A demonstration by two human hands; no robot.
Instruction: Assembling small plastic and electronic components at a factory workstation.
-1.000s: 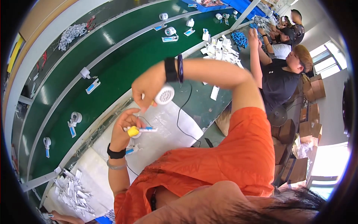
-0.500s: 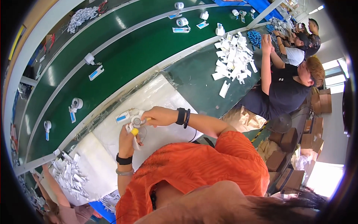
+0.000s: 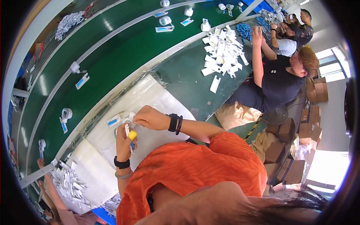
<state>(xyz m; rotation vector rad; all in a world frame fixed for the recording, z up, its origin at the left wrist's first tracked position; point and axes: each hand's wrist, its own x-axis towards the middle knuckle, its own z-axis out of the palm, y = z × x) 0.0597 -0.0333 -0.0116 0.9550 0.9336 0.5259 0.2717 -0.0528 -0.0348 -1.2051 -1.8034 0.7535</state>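
Observation:
My left hand (image 3: 122, 144) is closed around a small white fan part, with the round grille (image 3: 128, 123) of a fan head at its fingertips. A yellow piece (image 3: 132, 135) shows at the left thumb; whether it is a finger cover or something held, I cannot tell. Bent over the fan head, my right hand (image 3: 150, 117) has its fingers pinched at the grille's right side. Just beyond both hands a white handle shell with a blue battery (image 3: 113, 122) lies on the white mat (image 3: 157, 93), a thin wire beside it.
Fan units such as this one (image 3: 64, 119) sit on the green conveyor belt (image 3: 101, 71) beyond a raised rail. White shells (image 3: 225, 50) and blue batteries (image 3: 244, 30) lie heaped at right, near a seated co-worker (image 3: 279, 80). More white parts (image 3: 69, 182) lie left, by another person's arm (image 3: 56, 191).
The view has shifted slightly. The fan head's grille, facing up before, is now mostly covered by my fingers, and my right hand has drawn closer over it.

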